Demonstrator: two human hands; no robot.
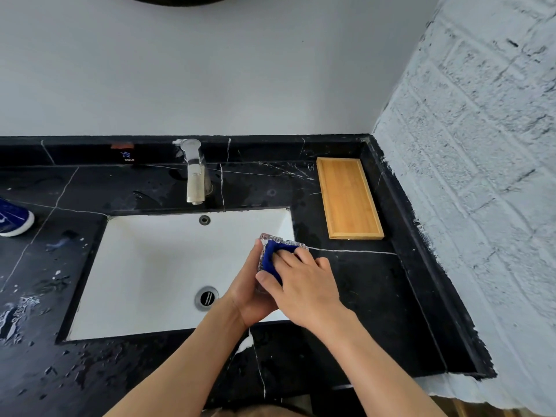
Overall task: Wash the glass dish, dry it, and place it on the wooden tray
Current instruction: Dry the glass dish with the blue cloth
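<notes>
A small ribbed glass dish (272, 238) is held tilted over the right edge of the white sink (156, 266). My left hand (251, 290) grips the dish from below and on its left side. My right hand (304, 287) presses a blue cloth (270, 254) into the dish, fingers spread over the cloth. Much of the dish is hidden by both hands and the cloth. The wooden tray (349, 197) lies empty on the black counter to the right of the sink, apart from the hands.
A chrome faucet (195, 173) stands behind the sink; no water is visibly running. The black marble counter (376, 296) is wet with droplets at the left. A blue-and-white object (13, 219) sits at the far left edge. A rough white wall bounds the right.
</notes>
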